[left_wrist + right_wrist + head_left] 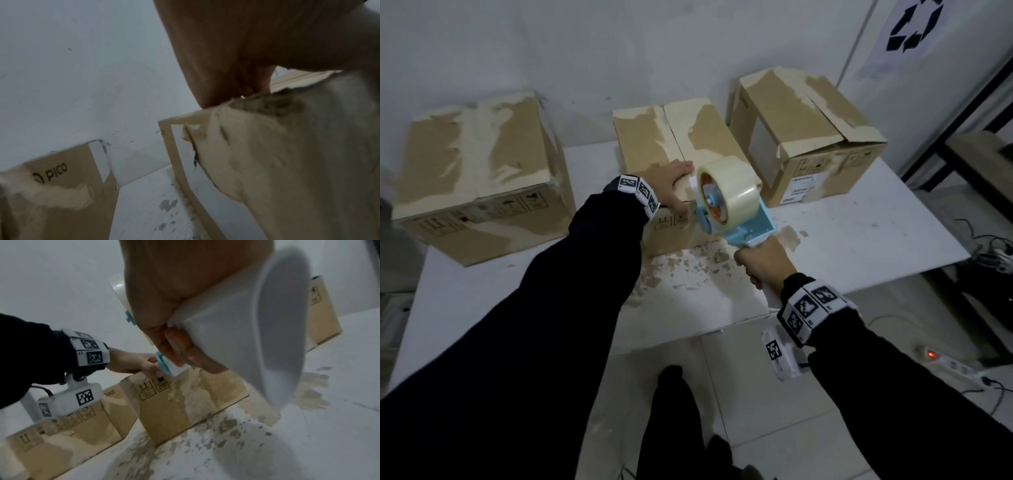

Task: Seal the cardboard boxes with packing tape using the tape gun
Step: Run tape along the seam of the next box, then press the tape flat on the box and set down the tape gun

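Three boxes on the table (859, 246), left hand (671, 186) flat on middle box (654, 144), right hand (763, 263) at 5 o'clock gripping tape gun (726, 202) handle.

Black sleeves (558, 308), white wristbands (810, 310) (black square-code markers).

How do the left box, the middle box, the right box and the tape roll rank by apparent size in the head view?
1. left box
2. right box
3. middle box, partly hidden, so unsure against the right box
4. tape roll
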